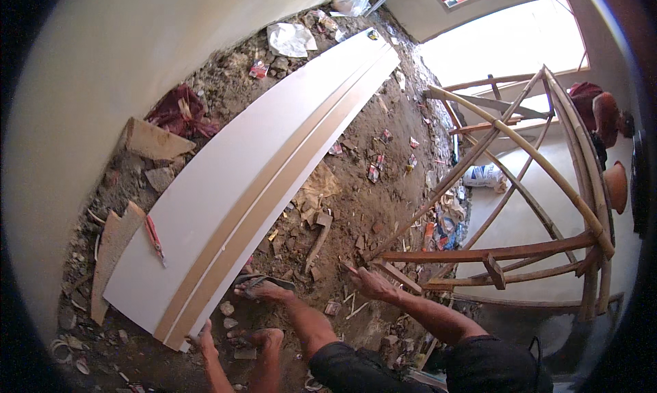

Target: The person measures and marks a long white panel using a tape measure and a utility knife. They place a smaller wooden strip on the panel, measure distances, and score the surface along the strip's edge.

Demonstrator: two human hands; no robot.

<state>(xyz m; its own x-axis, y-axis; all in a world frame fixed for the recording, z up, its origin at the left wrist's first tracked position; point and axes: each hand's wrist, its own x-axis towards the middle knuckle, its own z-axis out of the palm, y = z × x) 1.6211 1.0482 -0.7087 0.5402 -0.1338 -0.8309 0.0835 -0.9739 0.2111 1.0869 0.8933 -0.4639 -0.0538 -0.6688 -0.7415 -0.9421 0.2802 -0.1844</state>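
Note:
A long white board [226, 167] with two brown strips [274, 194] running along it lies over the rubble, slanting from the near left to the far middle. My left hand [200, 338] grips its near corner, fingers partly hidden at the edge. On the board's near left part rests a red utility knife [155, 241]. A small black and yellow tape measure [373, 34] sits at the far end. Right of the board, my right hand [371, 284] hovers above the dirt, fingers drawn together; a small reddish tip shows there, too unclear to name.
A bamboo and wood trestle [486, 255] stands at the right. My sandalled foot [263, 288] is beside the board. Broken slabs [156, 140], litter and stones cover the earth floor [369, 208]. A plain wall [137, 64] rises at the left; a white sack [484, 176] lies behind the trestle.

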